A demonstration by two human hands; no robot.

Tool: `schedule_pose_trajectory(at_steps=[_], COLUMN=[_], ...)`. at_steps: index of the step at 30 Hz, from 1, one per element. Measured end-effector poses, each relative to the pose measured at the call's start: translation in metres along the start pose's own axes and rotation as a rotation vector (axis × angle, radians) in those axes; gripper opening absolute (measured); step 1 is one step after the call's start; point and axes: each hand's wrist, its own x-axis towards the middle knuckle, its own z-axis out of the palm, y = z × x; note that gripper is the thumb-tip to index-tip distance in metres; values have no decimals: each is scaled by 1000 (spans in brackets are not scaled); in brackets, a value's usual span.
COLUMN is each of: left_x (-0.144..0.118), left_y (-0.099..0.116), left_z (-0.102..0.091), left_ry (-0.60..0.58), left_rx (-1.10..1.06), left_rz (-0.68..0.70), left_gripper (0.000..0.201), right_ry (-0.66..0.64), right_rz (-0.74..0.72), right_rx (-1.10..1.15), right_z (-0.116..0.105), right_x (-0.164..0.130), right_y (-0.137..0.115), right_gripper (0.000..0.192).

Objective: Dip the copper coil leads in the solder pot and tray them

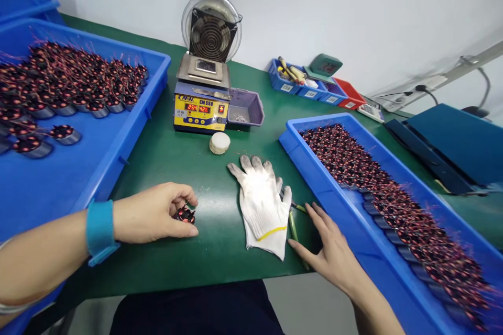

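My left hand [161, 213] is closed around a small motor stator [185, 214] with black plastic, copper windings and thin wire ends sticking up. It is held at or just above the green table, and the fingers hide its far side. My right hand [332, 248] is spread beside green-handled pliers [293, 225]. Its thumb and fingertips are close to the handles; I cannot tell whether they touch. A pair of white gloves [261, 201] with grey fingertips lies flat between my hands, partly covering the pliers.
Blue trays of wound stators stand left [129, 138] and right [334, 199]. Behind are a yellow-fronted solder pot [200, 112], a fume extractor [212, 36], a purple bin [255, 110] and a round whitish pad [219, 143]. Small blue boxes [285, 85] and a red one [351, 97] line the wall.
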Motion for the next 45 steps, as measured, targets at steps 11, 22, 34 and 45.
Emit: schedule_pose_trajectory(at_steps=[11,22,34,45], left_x=[-2,-3,-4,-4], left_y=[0,1,3,1], left_z=[0,0,-3,-2], left_ry=[-37,-70,-66,-100], left_rx=[21,32,75,145], left_rz=[0,12,-28,-42], left_gripper=[53,52,47,47], right_ry=[79,-607,-1114,-1082], right_rz=[179,-56,-80,-157], right_rx=[-51,1428,1470,1355], right_z=[16,-38,-28,-29], right_x=[-5,37,62,64], right_y=[9,-88,-109,-112], right_gripper=[42,54,54,46])
